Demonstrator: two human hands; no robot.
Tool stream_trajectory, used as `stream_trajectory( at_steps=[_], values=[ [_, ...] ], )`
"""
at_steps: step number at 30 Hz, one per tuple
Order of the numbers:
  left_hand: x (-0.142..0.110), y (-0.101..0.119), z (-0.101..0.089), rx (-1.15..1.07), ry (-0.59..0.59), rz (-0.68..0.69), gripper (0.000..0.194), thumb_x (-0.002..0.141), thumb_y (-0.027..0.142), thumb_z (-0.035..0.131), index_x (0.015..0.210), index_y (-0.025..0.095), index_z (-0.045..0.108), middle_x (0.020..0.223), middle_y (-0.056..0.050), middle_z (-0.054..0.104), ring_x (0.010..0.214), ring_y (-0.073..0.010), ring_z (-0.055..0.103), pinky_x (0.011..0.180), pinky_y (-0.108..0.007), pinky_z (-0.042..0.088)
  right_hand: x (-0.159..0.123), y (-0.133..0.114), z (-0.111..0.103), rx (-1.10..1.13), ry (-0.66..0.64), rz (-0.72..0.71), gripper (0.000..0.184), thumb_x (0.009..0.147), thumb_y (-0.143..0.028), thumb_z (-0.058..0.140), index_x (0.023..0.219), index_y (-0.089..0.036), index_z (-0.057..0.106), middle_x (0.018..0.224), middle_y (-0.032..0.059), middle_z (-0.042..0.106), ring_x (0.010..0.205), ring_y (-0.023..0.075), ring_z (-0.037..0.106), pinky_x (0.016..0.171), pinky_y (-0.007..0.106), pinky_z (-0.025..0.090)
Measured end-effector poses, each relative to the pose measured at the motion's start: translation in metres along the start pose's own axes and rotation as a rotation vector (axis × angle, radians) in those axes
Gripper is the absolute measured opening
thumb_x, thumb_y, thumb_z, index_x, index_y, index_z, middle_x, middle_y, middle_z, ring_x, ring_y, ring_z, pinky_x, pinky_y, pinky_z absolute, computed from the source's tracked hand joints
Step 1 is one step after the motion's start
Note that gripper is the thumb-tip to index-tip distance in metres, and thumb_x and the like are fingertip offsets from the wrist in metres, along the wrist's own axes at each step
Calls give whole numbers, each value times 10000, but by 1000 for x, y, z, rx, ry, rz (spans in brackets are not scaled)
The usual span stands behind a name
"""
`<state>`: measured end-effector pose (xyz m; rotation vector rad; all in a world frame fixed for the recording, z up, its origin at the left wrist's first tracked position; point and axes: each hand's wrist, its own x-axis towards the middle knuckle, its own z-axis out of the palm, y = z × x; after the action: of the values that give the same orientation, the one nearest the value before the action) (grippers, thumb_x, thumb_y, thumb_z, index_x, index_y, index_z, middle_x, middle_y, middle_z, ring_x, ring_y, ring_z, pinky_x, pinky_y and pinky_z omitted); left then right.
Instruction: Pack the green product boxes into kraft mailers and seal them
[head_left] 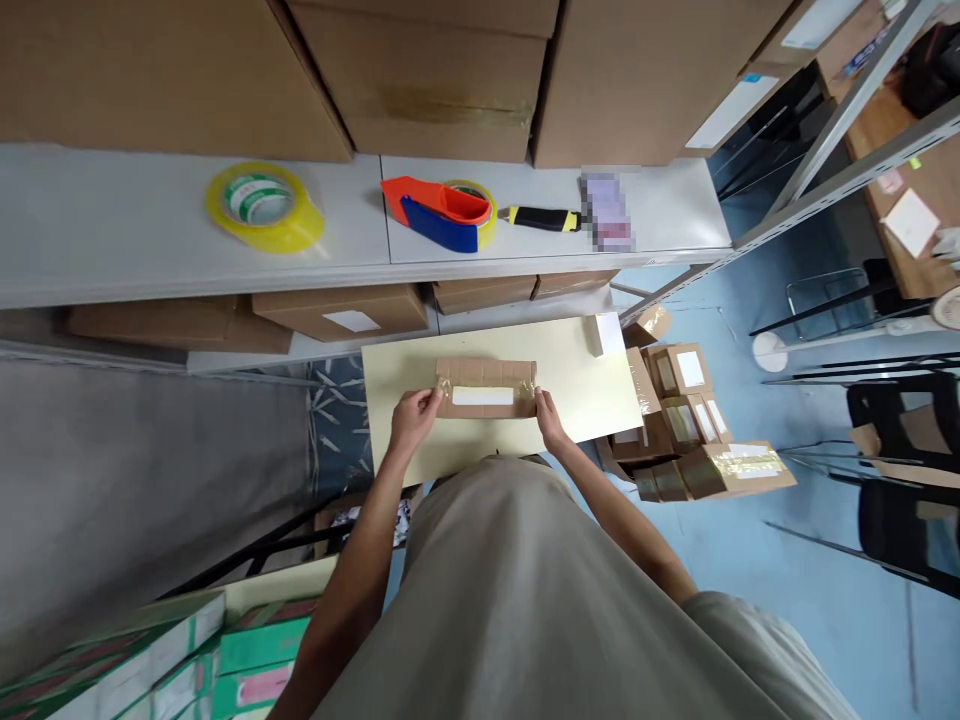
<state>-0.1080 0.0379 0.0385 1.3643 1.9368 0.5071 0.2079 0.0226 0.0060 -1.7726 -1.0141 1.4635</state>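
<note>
Two bare hands hold the cardboard package point(487, 372) at its opposite short ends, above the pale tabletop point(577, 392). The left hand point(414, 418) has its thumb and fingers closed narrowly on the left end; the right hand point(550, 415) pinches the right end in a similar way. How far the fingers reach under the package, I cannot tell. Both forearms stretch forward and slant inward, one at each side of the grey garment point(502, 580), and the left forearm looks the straighter.

The package lies nearly level across the view, its white label point(482, 396) facing up. It is close to the far edge of the tabletop, with only a thin strip of surface beyond it. On the left, the side edge is near to the left hand. On the right, the surface is wider, as far as the small white box point(606, 335) at the far corner. Past the far edge, the higher grey shelf point(345, 225) makes a border, and stacked cartons point(739, 470) stand beyond the right edge.
</note>
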Motion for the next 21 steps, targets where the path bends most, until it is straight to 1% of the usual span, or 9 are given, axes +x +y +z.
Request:
stream_trajectory(
  at_steps=[3, 5, 7, 9, 12, 15, 18, 19, 21],
  values=[
    [-20, 4, 19, 105, -74, -23, 494, 1080, 569, 525, 942, 195, 817, 1081, -172, 847, 1041, -309, 791, 885, -347, 553, 8, 3, -7, -209, 186, 27, 589, 1058, -838, 379, 1007, -285, 571, 1021, 102, 744, 1005, 288, 691, 866, 384, 571],
    [-22, 8, 25, 212, -161, -34, 522, 1098, 588, 495, 940, 197, 802, 1082, -199, 849, 1062, -351, 797, 871, -371, 543, 13, 5, -6, -316, 207, 21, 552, 1080, -801, 341, 994, -293, 540, 1011, 117, 749, 973, 302, 699, 842, 387, 551],
    [-17, 11, 26, 297, -243, -49, 551, 1098, 633, 490, 942, 195, 785, 1095, -229, 847, 1086, -393, 798, 855, -387, 532, 15, 5, -4, -374, 175, 2, 539, 1093, -779, 322, 992, -297, 540, 1017, 125, 761, 960, 313, 704, 846, 397, 548],
    [-9, 13, 26, 328, -300, -62, 581, 1091, 680, 488, 904, 202, 760, 1091, -241, 843, 1103, -410, 795, 833, -382, 519, 16, 5, -6, -389, 125, -14, 566, 1089, -798, 322, 952, -298, 550, 993, 117, 765, 935, 312, 699, 864, 408, 559],
    [2, 8, 25, 296, -355, -55, 607, 1095, 704, 463, 780, 232, 681, 983, -207, 828, 1041, -387, 796, 781, -359, 484, 16, 5, -12, -372, 29, -18, 654, 1043, -880, 350, 865, -290, 569, 929, 106, 761, 912, 306, 697, 902, 425, 584],
    [6, -3, 26, 208, -380, -28, 586, 1074, 703, 502, 729, 245, 626, 828, -136, 773, 911, -334, 773, 733, -335, 450, 17, 5, -16, -320, -50, -24, 703, 990, -920, 435, 927, -258, 661, 1022, 117, 802, 1023, 318, 729, 993, 440, 602],
    [6, -13, 28, 55, -399, -12, 542, 1060, 680, 532, 779, 237, 669, 775, -82, 742, 857, -296, 741, 728, -313, 468, 16, 0, -17, -284, -67, -36, 687, 956, -894, 556, 1067, -237, 726, 1122, 105, 826, 1142, 323, 736, 1068, 444, 596],
    [6, -15, 29, 16, -401, -8, 522, 1059, 664, 539, 810, 231, 692, 788, -79, 752, 864, -295, 742, 739, -313, 483, 14, -2, -18, -275, -75, -33, 668, 953, -876, 591, 1069, -234, 734, 1112, 101, 827, 1147, 321, 736, 1066, 442, 599],
    [4, -19, 30, -17, -402, 1, 482, 1052, 632, 566, 870, 218, 733, 847, -97, 790, 900, -311, 756, 767, -325, 510, 9, -9, -21, -258, -99, -7, 618, 956, -833, 646, 985, -222, 735, 1017, 100, 819, 1102, 322, 741, 1022, 437, 616]
  ],
)
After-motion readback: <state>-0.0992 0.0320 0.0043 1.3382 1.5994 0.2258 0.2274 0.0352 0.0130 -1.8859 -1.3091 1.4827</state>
